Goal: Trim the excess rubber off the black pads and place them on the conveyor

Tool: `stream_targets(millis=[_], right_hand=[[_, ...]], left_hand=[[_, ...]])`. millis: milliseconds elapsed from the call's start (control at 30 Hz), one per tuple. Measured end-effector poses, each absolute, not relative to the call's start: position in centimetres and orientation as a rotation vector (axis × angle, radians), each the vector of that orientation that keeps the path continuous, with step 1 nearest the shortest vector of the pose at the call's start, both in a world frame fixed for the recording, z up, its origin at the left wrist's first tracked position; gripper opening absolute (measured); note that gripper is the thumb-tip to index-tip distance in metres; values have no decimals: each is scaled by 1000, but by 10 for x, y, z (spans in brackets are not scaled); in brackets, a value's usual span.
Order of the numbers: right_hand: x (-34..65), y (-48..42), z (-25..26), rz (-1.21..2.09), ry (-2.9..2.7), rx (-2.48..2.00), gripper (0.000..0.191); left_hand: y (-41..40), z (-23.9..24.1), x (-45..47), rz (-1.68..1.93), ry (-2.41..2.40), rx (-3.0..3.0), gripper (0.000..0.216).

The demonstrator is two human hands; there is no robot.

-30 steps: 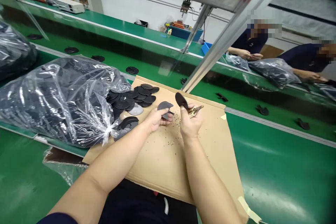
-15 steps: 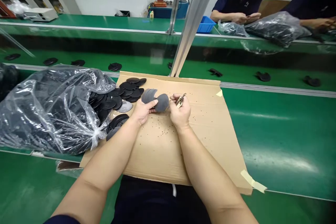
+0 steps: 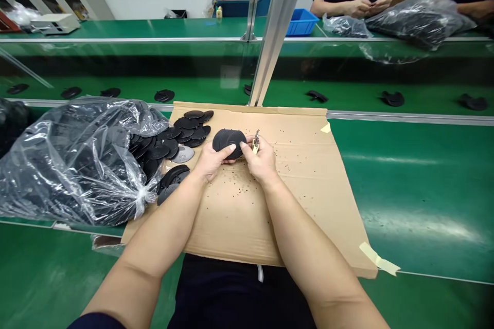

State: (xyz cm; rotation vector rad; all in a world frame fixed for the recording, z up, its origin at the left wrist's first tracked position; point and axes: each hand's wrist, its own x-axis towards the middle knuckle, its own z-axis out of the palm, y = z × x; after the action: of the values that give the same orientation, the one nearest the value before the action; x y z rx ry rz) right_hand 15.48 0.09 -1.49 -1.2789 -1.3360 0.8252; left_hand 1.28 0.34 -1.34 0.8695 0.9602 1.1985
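Note:
My left hand [image 3: 210,162] is closed on a black rounded plastic part [image 3: 227,141], its thumb lying over the near edge. The part looks like two overlapping oval discs. My right hand [image 3: 262,159] touches the right edge of the same part with thumb and finger. Tucked in that hand is a small metal tool with a pale yellowish handle, which looks like nippers [image 3: 255,143]; its tip points up and away. Below both hands lies a cardboard sheet [image 3: 239,226] strewn with small dark bits. To the left, a pile of black oval parts [image 3: 185,133] lies on the cardboard.
A knotted clear plastic bag [image 3: 77,164] of dark parts fills the left. Several black parts [image 3: 392,98] lie along the green surface beyond a metal rail. An upright metal post [image 3: 276,36] stands behind the cardboard. Across from me, a person's hands [image 3: 366,7] work near a blue bin [image 3: 302,22].
My right hand has come left to the part, and the nippers now stand more upright in it. The part has tilted, showing a darker face with its discs closer together.

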Motion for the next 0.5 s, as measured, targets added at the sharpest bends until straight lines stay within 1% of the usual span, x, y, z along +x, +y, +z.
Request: stream_targets(millis=[233, 300, 400, 500], right_hand=[[153, -2, -11, 850, -1374, -1317, 21], [152, -1, -12, 853, -1342, -1317, 24], [151, 0, -15, 781, -1254, -1309, 31], [151, 0, -15, 694, -1253, -1290, 33]], left_hand=[[3, -13, 15, 1240, 1024, 848, 50], [3, -13, 15, 1244, 1025, 845, 48], [4, -15, 16, 1281, 960, 884, 44], [2, -18, 18, 1319, 858, 999, 40]])
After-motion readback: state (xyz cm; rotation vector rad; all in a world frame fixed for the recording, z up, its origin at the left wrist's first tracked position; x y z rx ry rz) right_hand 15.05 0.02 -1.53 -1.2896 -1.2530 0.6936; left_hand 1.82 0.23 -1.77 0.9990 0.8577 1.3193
